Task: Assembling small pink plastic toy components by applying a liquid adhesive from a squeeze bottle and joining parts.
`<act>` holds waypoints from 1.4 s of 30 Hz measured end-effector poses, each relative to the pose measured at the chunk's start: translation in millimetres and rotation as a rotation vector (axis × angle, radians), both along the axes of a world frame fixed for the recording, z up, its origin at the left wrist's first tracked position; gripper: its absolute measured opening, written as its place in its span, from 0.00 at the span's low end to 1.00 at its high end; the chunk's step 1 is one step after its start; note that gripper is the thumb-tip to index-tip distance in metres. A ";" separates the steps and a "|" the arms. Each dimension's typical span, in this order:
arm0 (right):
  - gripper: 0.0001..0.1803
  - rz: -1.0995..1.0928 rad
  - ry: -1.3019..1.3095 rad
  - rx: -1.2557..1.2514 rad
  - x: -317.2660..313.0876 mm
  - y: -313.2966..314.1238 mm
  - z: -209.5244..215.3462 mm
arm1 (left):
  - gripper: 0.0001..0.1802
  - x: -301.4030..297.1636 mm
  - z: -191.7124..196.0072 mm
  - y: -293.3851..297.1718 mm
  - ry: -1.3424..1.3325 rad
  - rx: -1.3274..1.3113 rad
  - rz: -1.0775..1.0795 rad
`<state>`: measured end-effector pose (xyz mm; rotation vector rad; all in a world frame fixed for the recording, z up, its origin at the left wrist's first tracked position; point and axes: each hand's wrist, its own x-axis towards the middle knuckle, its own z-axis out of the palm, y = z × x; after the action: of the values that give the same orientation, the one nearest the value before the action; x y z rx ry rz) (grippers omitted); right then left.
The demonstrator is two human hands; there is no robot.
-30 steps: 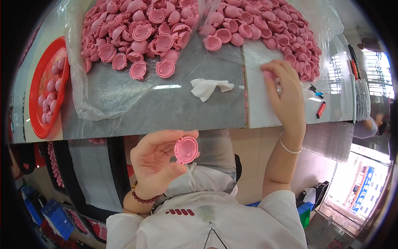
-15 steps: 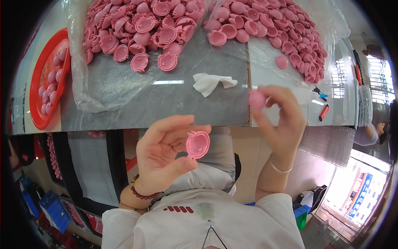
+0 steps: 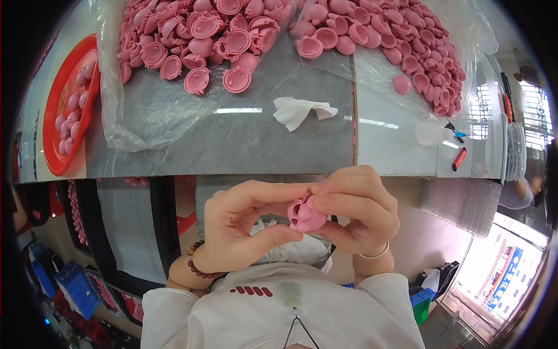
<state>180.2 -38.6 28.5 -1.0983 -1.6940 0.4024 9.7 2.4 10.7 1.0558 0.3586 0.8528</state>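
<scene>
In front of my chest, just off the table's near edge, my two hands meet. My left hand pinches a pink plastic half-shell between thumb and fingertips. From the other side, my right hand grips a smooth pink dome half. The two pieces are pressed against each other, a dark gap showing at the left of the joint. Fingers cover part of both, so I cannot tell whether they are fully joined.
On clear plastic sheeting, a heap of rimmed pink half-shells lies back left and a heap of pink domes back right. A white cloth lies mid-table. A red tray at left holds pink balls. A red marker lies right.
My right hand has come down and left, bringing the pink dome half against the half-shell. My left hand has moved slightly right and turned the half-shell toward it.
</scene>
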 end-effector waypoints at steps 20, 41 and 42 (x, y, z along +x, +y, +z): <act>0.28 -0.600 0.112 0.434 46.5 -23.2 -20.3 | 0.25 -0.1 -5.1 4.2 0.030 0.115 0.087; 0.19 -0.466 0.230 -0.208 29.4 15.5 -8.3 | 0.28 -11.6 -3.8 13.4 -0.162 -0.389 0.008; 0.20 -0.505 0.254 -0.215 29.3 16.1 -11.6 | 0.28 -17.6 -2.2 17.6 -0.083 -0.248 0.120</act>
<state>209.5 -22.6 16.9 -1.5130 -1.1190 0.3830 -8.0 20.0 8.5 0.7727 0.4488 0.9308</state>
